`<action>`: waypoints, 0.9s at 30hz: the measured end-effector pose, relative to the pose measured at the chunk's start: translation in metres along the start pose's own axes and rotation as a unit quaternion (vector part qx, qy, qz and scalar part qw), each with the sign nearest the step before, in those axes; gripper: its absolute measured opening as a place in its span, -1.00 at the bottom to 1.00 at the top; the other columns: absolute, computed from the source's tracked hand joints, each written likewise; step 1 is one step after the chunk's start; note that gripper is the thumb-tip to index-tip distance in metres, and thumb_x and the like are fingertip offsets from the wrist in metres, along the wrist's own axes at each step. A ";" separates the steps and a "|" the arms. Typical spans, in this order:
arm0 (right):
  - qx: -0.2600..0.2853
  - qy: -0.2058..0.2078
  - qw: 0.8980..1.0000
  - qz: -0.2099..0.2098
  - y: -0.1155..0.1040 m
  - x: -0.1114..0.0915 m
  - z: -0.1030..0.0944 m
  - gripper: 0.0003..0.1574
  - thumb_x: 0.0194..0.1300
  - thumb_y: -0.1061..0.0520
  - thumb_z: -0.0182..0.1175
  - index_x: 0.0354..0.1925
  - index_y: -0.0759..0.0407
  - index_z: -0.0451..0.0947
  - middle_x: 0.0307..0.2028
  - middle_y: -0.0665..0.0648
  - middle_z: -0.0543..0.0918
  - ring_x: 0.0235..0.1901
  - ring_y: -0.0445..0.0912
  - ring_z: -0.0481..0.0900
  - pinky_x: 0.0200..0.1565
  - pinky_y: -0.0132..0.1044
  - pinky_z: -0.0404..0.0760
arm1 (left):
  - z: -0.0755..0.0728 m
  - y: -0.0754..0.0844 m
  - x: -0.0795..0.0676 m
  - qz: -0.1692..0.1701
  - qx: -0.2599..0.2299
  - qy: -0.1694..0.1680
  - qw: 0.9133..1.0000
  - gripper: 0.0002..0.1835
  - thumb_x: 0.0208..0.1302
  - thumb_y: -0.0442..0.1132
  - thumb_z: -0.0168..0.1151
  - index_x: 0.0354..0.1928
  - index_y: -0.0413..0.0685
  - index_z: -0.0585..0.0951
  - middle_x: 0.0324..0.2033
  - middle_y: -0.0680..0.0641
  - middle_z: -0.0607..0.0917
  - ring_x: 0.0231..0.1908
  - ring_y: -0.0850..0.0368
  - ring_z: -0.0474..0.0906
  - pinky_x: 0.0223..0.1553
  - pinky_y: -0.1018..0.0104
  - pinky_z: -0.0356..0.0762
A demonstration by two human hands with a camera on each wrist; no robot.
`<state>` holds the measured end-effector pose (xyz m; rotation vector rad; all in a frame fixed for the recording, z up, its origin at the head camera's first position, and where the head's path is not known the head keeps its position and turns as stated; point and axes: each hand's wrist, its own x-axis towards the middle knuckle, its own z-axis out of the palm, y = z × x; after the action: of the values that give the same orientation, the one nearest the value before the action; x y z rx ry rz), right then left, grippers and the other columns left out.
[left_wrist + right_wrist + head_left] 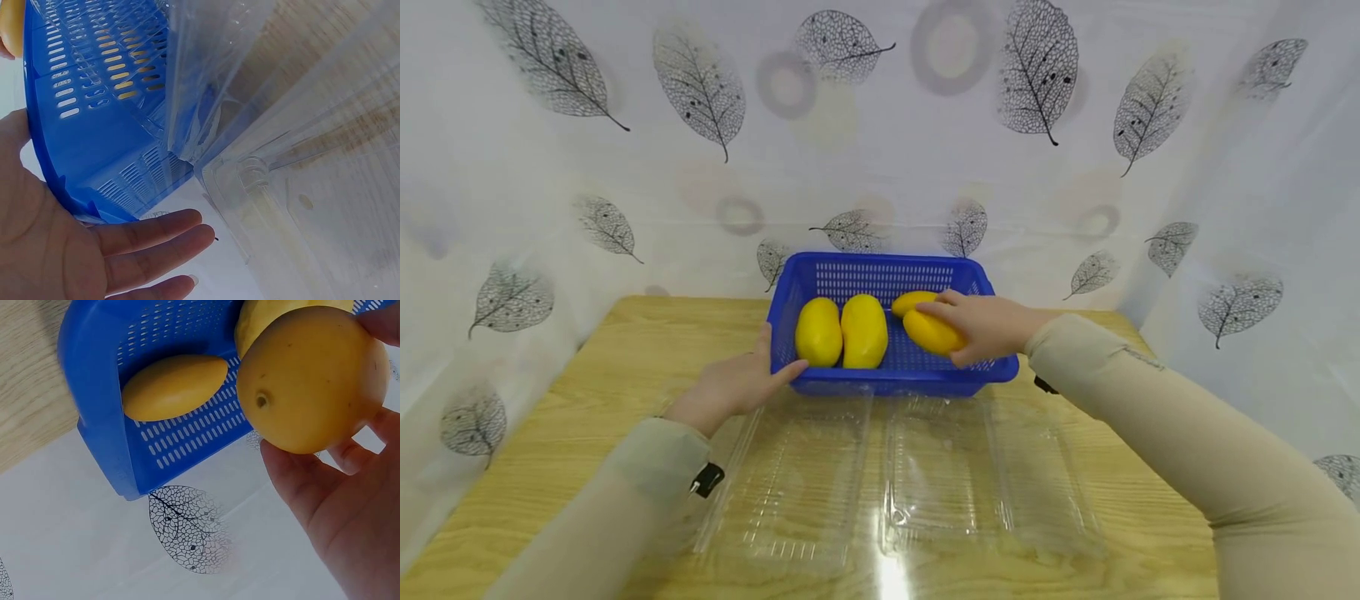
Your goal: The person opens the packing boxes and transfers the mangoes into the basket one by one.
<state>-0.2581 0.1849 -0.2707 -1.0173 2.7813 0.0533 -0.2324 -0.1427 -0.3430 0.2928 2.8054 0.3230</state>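
Note:
In the head view a blue plastic basket (887,385) holds several yellow mangoes. Two of them, a left mango (818,333) and a middle mango (864,332), lie side by side. My right hand (988,323) grips another mango (934,333) over the basket's right part, fingers and thumb around it. Behind it lies one more mango (913,303), seen whole as the mango (175,387) in the right wrist view. At the basket's left end, my left hand (737,379) touches the rim with its thumb; its other fingers (153,240) stretch out straight beside the basket.
Clear plastic containers lie before the basket: a left one (797,483) and a right one (932,475) with its flap (1045,483). The wooden table (602,383) meets a leaf-print cloth (880,167) behind and at both sides.

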 end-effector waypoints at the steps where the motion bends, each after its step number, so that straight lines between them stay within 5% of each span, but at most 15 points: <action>1: 0.001 -0.002 1.000 0.001 0.000 0.001 0.000 -0.01 -0.11 -0.03 0.17 0.27 -0.08 -0.06 0.05 0.08 0.21 -0.45 -0.11 0.36 -0.40 -0.31 0.39 | 0.000 0.000 0.000 0.000 0.000 0.000 1.000 0.07 -0.05 0.48 -0.51 0.23 -0.25 -0.42 0.00 -0.34 0.38 -0.19 -0.17 0.45 -0.56 0.18 0.39; 27: 0.013 -0.034 0.999 0.039 0.014 0.029 0.006 -0.04 -0.08 0.01 0.17 0.27 -0.09 -0.05 0.00 0.07 0.22 -0.37 -0.05 0.36 -0.30 -0.22 0.39 | 0.000 0.002 0.002 0.001 -0.001 -0.010 1.000 0.13 -0.16 0.54 -0.59 0.22 -0.25 -0.43 0.04 -0.33 0.34 -0.14 -0.19 0.42 -0.45 0.11 0.42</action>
<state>-0.2886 0.1777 -0.2821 -0.8842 2.7515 0.0594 -0.2344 -0.1407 -0.3429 0.2952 2.7853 0.3226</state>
